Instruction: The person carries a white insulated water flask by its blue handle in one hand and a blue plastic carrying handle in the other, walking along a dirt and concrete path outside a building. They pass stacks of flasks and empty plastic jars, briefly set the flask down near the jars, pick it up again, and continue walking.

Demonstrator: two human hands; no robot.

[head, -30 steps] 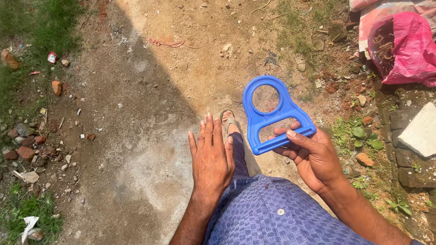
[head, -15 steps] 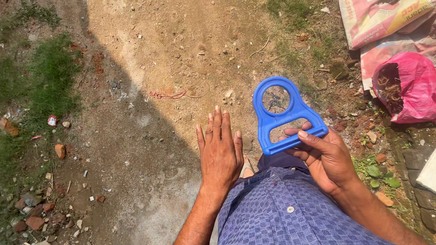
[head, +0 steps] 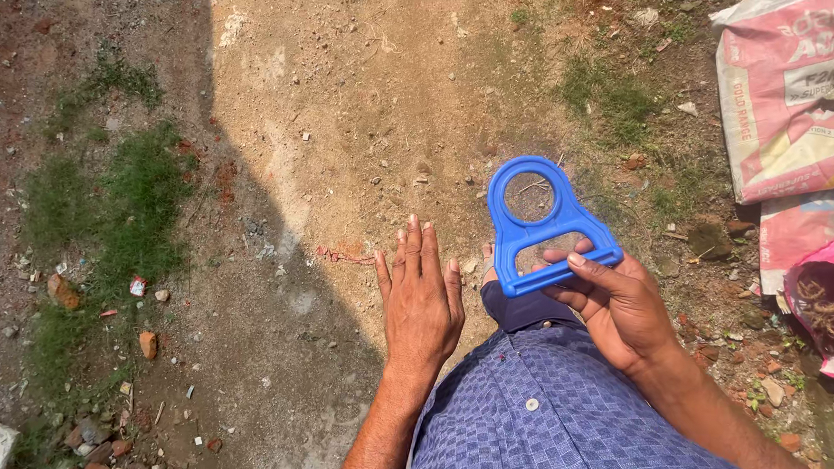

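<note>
Your right hand (head: 618, 307) grips the blue plastic ring-topped handle (head: 543, 224) by its lower bar | left hand (head: 420, 299) flat, empty, beside it | open dirt ground (head: 367, 99) ahead, pink sacks (head: 790, 102) right | handle nearer the sacks than before.

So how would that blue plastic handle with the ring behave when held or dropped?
The blue handle looks like moulded plastic, thin and flat, so probably stiff and light for its size. The right hand keeps it level with fingers on one end only, which suggests little weight. Flat with a straight bar, it seems unlikely to roll on the dirt ground.
</note>
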